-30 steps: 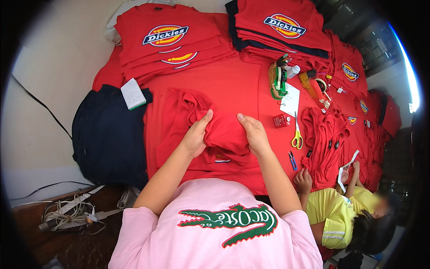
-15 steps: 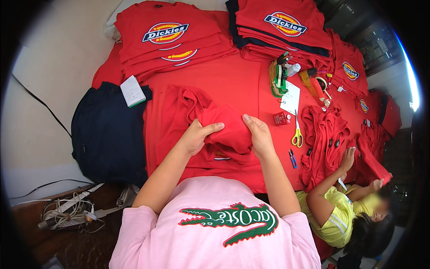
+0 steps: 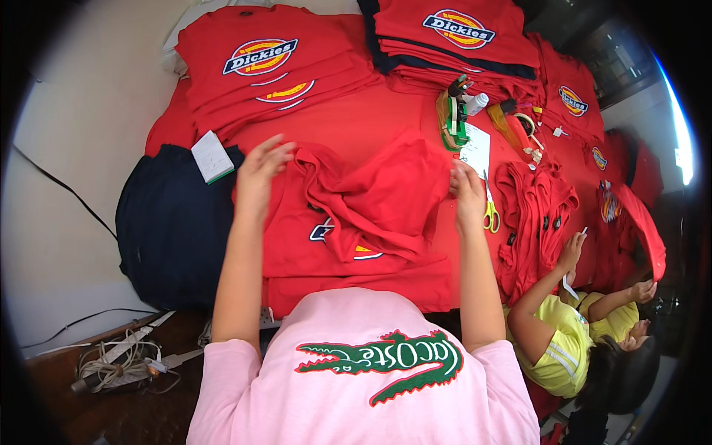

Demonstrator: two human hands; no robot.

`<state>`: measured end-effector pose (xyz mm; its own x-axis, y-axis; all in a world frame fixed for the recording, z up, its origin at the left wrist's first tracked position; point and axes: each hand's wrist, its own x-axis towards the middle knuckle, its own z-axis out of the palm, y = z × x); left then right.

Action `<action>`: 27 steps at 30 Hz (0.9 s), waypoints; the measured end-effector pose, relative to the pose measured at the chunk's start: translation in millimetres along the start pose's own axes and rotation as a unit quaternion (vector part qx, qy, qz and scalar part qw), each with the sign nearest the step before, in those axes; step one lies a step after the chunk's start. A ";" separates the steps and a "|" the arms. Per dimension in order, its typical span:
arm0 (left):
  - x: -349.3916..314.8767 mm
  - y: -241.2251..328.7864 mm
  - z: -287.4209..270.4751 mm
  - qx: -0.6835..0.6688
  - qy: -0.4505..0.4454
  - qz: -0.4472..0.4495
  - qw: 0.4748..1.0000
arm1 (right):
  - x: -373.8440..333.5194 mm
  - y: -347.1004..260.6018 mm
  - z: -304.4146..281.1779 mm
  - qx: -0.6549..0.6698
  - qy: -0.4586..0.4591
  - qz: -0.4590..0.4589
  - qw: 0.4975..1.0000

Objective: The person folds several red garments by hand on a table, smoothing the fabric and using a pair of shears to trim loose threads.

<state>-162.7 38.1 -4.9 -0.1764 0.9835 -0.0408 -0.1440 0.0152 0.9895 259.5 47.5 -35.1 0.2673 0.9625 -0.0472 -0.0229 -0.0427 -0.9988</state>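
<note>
A crumpled red shirt (image 3: 400,185) lies in front of me on other red cloth, with part of a printed logo showing near its lower edge. My left hand (image 3: 265,165) is raised at the shirt's upper left side, fingers spread and holding nothing. Close by the shirt's right edge is my right hand (image 3: 467,196), its fingers apart; whether the fingertips touch the fabric is hard to see. Yellow-handled scissors (image 3: 491,213) lie just right of that hand.
Logo-printed red shirts (image 3: 259,55) are stacked at the back. Dark navy garments (image 3: 174,237) with a notepad (image 3: 213,158) lie left. A green tape dispenser (image 3: 452,122), a white bottle (image 3: 477,104) and gathered red garments (image 3: 530,215) lie right. A co-worker (image 3: 556,348) handles red cloth; cables (image 3: 119,363) lie lower left.
Both my hands have let go of the bunched red cloth and moved apart, the left up and leftward, the right outward. The shirt now lies more spread out. The co-worker's red cloth has shifted.
</note>
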 end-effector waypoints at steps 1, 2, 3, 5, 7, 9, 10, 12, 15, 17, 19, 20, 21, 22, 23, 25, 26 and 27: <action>-0.1 -4.7 -22.7 0.040 0.023 0.000 0.999 | -2.0 1.1 -14.8 -0.016 0.015 -0.007 1.000; -6.3 -11.1 -45.4 0.081 0.049 -0.002 0.995 | -10.2 5.2 -29.7 -0.032 0.027 -0.012 0.999; -14.1 -19.6 -63.2 0.101 0.050 -0.011 0.994 | -18.2 20.0 -48.7 -0.045 0.029 -0.035 0.998; -44.1 -35.5 -91.0 0.142 0.059 -0.044 0.987 | -43.4 42.0 -86.4 -0.142 -0.026 0.004 0.989; -84.5 -55.6 -117.2 0.173 0.074 -0.100 0.977 | -71.4 69.2 -108.0 -0.189 -0.040 0.022 0.981; -129.7 -74.2 -134.6 0.191 0.082 -0.168 0.964 | -100.5 67.7 -104.1 -0.208 -0.090 0.011 0.974; -148.7 -77.8 -134.2 0.197 0.079 -0.200 0.957 | -112.8 62.3 -95.9 -0.217 -0.113 0.003 0.970; -175.2 -81.7 -114.2 0.232 0.086 -0.251 0.936 | -137.5 51.8 -68.1 -0.245 -0.113 -0.016 0.963; -197.3 -127.5 -112.5 0.289 0.095 -0.136 0.943 | -140.4 51.8 -41.0 -0.440 -0.124 -0.174 0.872; -187.3 -103.4 -96.9 0.311 0.110 -0.131 0.935 | -129.9 60.2 -40.8 -0.466 -0.097 -0.224 0.850; -176.4 -75.1 -90.9 0.303 0.140 -0.093 0.938 | -112.0 39.3 -36.9 -0.347 -0.102 -0.088 0.928; -168.9 -75.3 -99.0 0.219 0.127 -0.054 0.966 | -101.8 28.8 -37.1 -0.283 -0.104 -0.019 0.953; -158.2 -66.1 -98.5 0.150 0.108 -0.029 0.982 | -86.4 24.5 -46.0 -0.224 -0.109 -0.045 0.967; -149.5 -46.5 -96.1 0.083 0.090 -0.004 0.992 | -74.8 5.4 -46.3 -0.123 -0.133 -0.043 0.982; -141.8 -24.2 -96.3 0.074 0.089 0.029 0.993 | -64.0 -14.9 -48.2 -0.060 -0.135 -0.011 0.989; -133.4 34.4 -92.0 0.007 0.088 0.068 0.994 | -59.0 -80.5 -50.0 0.053 -0.157 0.042 0.985; -131.0 59.2 -91.9 -0.052 0.086 0.073 0.992 | -64.2 -115.0 -54.0 0.103 -0.177 0.062 0.977; -131.0 81.9 -98.8 -0.104 0.064 0.092 0.988 | -76.8 -152.1 -54.1 0.126 -0.216 0.018 0.968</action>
<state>-247.6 -107.3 67.7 -0.3379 0.9350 0.1078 -0.2919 -0.2129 0.9324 294.5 -34.5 119.9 -0.1638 0.9863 -0.0182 -0.2742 -0.0632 -0.9596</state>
